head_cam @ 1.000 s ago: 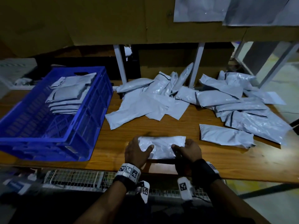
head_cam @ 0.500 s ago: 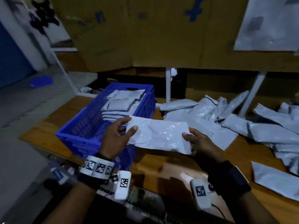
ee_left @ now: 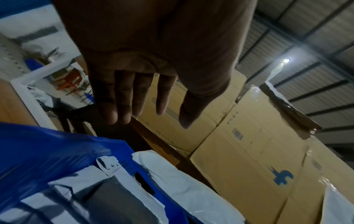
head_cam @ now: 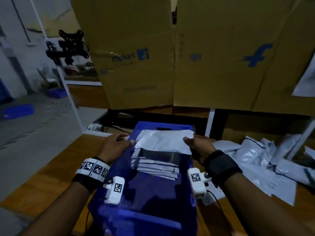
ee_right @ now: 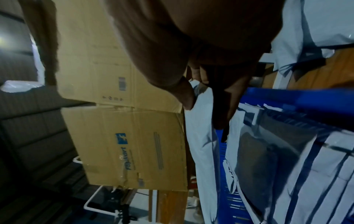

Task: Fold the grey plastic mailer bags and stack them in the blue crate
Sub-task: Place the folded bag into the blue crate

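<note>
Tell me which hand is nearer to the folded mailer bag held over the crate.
Right. The right hand pinches the folded mailer bag at its right edge, over the blue crate. The left hand is open just off the bag's left edge, holding nothing.

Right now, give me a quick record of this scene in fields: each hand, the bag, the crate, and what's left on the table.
left hand: open, off the bag, above the crate's left rim
right hand: pinches the bag's right edge
bag: folded, held over the stack
stack: folded bags in the crate's far half
crate: blue, on the table
loose bags: unfolded pile, right of the crate
table: wooden
</note>
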`<control>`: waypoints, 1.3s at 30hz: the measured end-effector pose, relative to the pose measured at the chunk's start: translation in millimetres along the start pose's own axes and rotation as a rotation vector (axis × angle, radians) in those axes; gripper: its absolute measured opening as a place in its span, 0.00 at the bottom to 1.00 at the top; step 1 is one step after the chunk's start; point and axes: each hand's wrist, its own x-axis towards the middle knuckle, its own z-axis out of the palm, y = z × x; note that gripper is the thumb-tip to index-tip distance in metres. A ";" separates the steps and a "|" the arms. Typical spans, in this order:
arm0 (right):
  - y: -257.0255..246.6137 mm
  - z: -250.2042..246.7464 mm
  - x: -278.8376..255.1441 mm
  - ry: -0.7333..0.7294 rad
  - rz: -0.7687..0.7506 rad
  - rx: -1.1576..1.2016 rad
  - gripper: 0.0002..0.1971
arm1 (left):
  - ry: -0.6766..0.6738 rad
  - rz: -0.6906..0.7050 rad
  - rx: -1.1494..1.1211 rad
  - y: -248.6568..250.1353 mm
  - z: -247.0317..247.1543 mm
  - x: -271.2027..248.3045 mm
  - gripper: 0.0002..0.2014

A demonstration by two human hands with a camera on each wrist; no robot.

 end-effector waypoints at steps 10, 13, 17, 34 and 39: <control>6.9 70.7 59.8 -0.053 -0.047 -1.031 0.24 | -0.138 -0.029 0.148 -51.1 2.3 72.1 0.36; 11.9 73.5 66.6 -0.032 -0.039 -1.110 0.23 | -0.170 -0.019 0.172 -55.3 6.3 76.5 0.37; 15.3 75.8 70.5 -0.023 -0.002 -1.093 0.18 | -0.192 -0.003 0.188 -56.0 9.4 79.4 0.36; 29.4 77.1 84.1 0.159 0.163 -0.477 0.28 | -0.209 0.005 0.226 -46.9 12.1 77.7 0.30; 10.6 63.8 69.0 0.154 0.109 -0.612 0.24 | -0.236 0.040 0.218 -37.5 11.6 67.0 0.27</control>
